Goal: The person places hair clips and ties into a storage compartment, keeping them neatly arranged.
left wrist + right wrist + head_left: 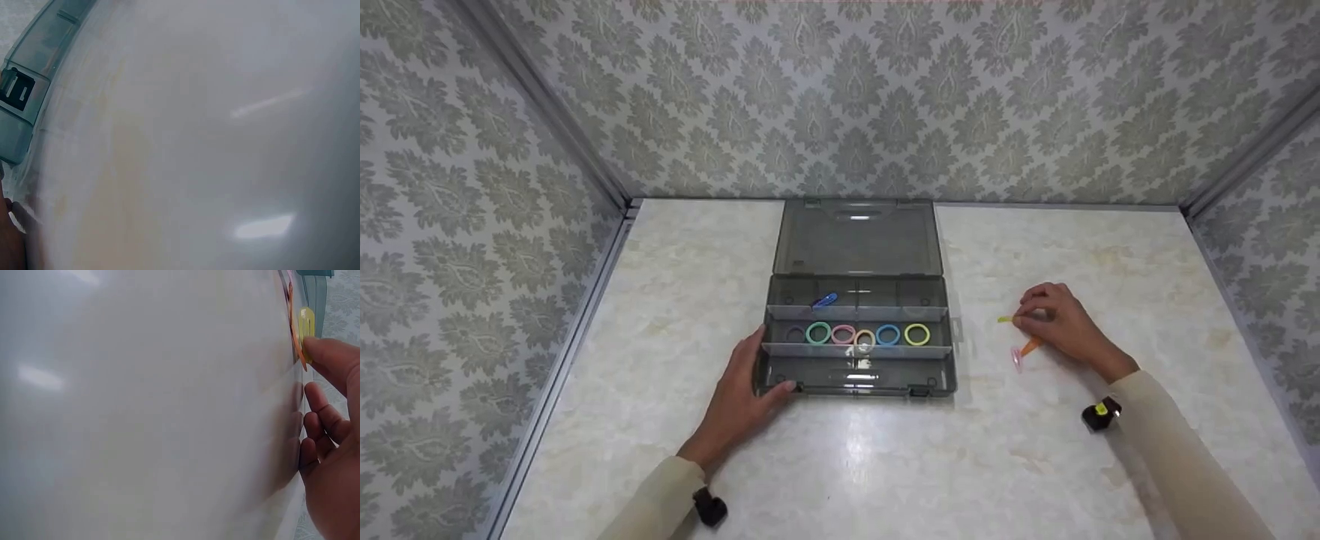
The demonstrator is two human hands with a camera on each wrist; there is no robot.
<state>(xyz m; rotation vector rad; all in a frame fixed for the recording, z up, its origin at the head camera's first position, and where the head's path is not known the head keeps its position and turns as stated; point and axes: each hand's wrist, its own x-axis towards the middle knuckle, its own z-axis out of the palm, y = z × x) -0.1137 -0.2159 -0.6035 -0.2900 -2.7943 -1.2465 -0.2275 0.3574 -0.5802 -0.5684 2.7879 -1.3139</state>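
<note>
A smoky grey compartment box (817, 371) lies open on the table, its lid (859, 247) folded back. My left hand (737, 397) holds its front left corner, fingers along the left side and thumb at the front edge. Several coloured hair ties (917, 325) stand in a row in the middle compartment; a blue hair clip (826, 300) lies in the back one. Right of the box, my right hand (1065, 324) pinches a yellow snap hair clip (306, 318) between thumb and finger. Just below that hand lie an orange hair clip (1030, 346) and a pink hair clip (1018, 360).
The pale marbled table (915, 465) runs back to a patterned wall (855, 97), with more patterned panels at both sides. A metal rail (562, 367) follows the left table edge. Small black cameras (710, 508) are worn at the wrists.
</note>
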